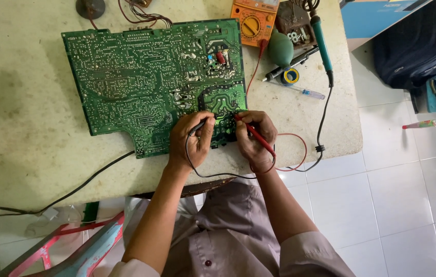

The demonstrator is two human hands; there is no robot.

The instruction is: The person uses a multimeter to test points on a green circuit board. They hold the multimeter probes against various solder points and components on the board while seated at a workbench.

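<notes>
From the head camera, your left hand (190,141) has its fingers closed around a black probe (197,126), tip down on the lower edge of the green circuit board (146,77). Your right hand (255,139) grips a red probe (256,134) the same way, its tip touching the board just beside the black one. The board lies solder side up on the pale bench (23,154). Behind it sit an orange multimeter (254,21), a green rubber bulb (280,48) and a teal-handled soldering iron (320,36).

Bright, sharp daylight; glaring floor tiles (433,174)
</notes>
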